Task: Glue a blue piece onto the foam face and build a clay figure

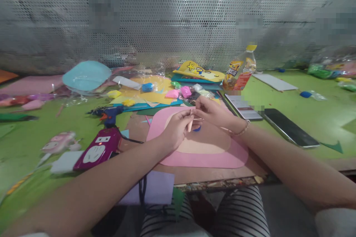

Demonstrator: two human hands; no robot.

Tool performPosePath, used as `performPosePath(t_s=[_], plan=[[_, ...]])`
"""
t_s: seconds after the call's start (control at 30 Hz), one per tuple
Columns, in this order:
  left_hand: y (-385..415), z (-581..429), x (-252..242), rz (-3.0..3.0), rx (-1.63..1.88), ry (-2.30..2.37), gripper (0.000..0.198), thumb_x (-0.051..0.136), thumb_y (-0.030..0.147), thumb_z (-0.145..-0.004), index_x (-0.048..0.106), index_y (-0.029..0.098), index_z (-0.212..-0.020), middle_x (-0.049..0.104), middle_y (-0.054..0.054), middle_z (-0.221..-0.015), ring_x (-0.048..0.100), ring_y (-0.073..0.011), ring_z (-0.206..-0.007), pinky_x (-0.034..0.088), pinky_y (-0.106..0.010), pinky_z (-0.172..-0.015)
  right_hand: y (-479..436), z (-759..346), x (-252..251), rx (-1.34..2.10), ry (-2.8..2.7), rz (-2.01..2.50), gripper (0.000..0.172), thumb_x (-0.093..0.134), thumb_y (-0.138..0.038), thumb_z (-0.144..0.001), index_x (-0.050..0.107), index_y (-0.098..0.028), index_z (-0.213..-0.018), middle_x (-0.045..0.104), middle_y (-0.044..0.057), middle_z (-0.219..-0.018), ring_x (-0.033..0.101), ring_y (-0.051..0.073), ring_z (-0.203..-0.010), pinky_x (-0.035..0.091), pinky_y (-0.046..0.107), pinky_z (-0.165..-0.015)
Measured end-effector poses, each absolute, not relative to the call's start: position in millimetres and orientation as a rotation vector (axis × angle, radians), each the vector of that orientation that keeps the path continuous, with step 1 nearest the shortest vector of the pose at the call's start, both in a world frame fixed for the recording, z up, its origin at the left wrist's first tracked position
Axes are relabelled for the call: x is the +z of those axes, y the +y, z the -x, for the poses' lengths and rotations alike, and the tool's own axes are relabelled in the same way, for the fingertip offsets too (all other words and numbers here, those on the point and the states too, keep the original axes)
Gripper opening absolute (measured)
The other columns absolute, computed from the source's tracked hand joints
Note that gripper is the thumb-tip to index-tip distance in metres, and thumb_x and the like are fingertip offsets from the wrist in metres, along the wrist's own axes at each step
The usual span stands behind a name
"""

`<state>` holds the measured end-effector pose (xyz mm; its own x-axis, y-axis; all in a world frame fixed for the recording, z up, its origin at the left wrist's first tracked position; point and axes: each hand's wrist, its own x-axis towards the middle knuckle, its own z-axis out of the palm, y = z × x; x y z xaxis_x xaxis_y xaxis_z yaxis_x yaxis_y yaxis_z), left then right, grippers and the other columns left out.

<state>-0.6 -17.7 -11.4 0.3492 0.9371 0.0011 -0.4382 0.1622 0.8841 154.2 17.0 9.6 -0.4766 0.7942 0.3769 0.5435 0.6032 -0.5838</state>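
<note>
My left hand and my right hand meet above a pink foam shape with a smaller peach shape laid on it. The left fingers pinch a thin pale stick that stands nearly upright. My right fingers are curled and closed at the stick's top end. A small blue piece lies on the peach shape just under the hands. A bead bracelet sits on my right wrist.
A blue glue gun and a magenta case lie to the left. Small clay packets, yellow foam sheets and a plastic bottle lie behind. A phone and a booklet lie at right. A perforated metal screen backs the table.
</note>
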Motion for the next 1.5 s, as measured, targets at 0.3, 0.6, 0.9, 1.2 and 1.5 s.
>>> performPosePath(t_s=[0.3,0.6,0.9,1.2,1.5], plan=[[-17.3,0.0,-9.8,-0.902,1.132,0.636,0.005,0.061,0.013,-0.073,0.066,0.012,-0.075,0.058,-0.001,-0.059,0.054,-0.0086,-0.062,0.041,-0.023,-0.071,16.8,-156.5,14.3,0.668,-2.169,1.025,0.015,0.039,-0.029,-0.091,0.04,-0.02,-0.078,0.046,-0.002,-0.069,0.044,0.011,-0.063,0.037,0.023,-0.059],[-14.1,0.8,-15.0,-0.999,1.18,0.701,0.02,0.064,0.029,-0.076,0.06,0.013,-0.064,0.042,0.004,-0.041,0.045,-0.0073,-0.051,0.033,-0.018,-0.054,12.6,-155.5,18.9,0.723,-2.153,0.993,0.022,0.035,-0.035,-0.093,0.041,-0.02,-0.078,0.049,-0.001,-0.071,0.05,0.011,-0.065,0.043,0.024,-0.062],[-9.6,2.8,-21.5,-1.087,1.152,0.758,0.021,0.062,0.034,-0.078,0.061,0.014,-0.071,0.049,0.002,-0.053,0.038,-0.0041,-0.047,0.026,-0.019,-0.047,14.7,-156.2,16.1,0.776,-2.138,0.958,0.019,0.037,-0.032,-0.092,0.042,-0.02,-0.079,0.049,-0.001,-0.071,0.051,0.01,-0.064,0.043,0.024,-0.061],[-8.9,6.5,-23.2,-1.143,1.151,0.777,0.019,0.065,0.033,-0.075,0.059,0.015,-0.073,0.047,0.002,-0.056,0.037,-0.0043,-0.047,0.024,-0.019,-0.045,16.1,-157.3,13.9,0.772,-2.185,0.977,0.02,0.036,-0.033,-0.092,0.045,-0.019,-0.08,0.051,-0.001,-0.069,0.052,0.012,-0.064,0.042,0.026,-0.062],[-14.6,1.8,-14.5,-0.981,1.183,0.674,0.025,0.063,0.025,-0.075,0.052,0.014,-0.056,0.041,0.003,-0.044,0.046,-0.007,-0.054,0.035,-0.019,-0.057,18.9,-158.6,14.9,0.73,-2.209,0.99,0.018,0.038,-0.03,-0.091,0.045,-0.019,-0.078,0.052,-0.001,-0.069,0.051,0.011,-0.063,0.041,0.024,-0.06]])
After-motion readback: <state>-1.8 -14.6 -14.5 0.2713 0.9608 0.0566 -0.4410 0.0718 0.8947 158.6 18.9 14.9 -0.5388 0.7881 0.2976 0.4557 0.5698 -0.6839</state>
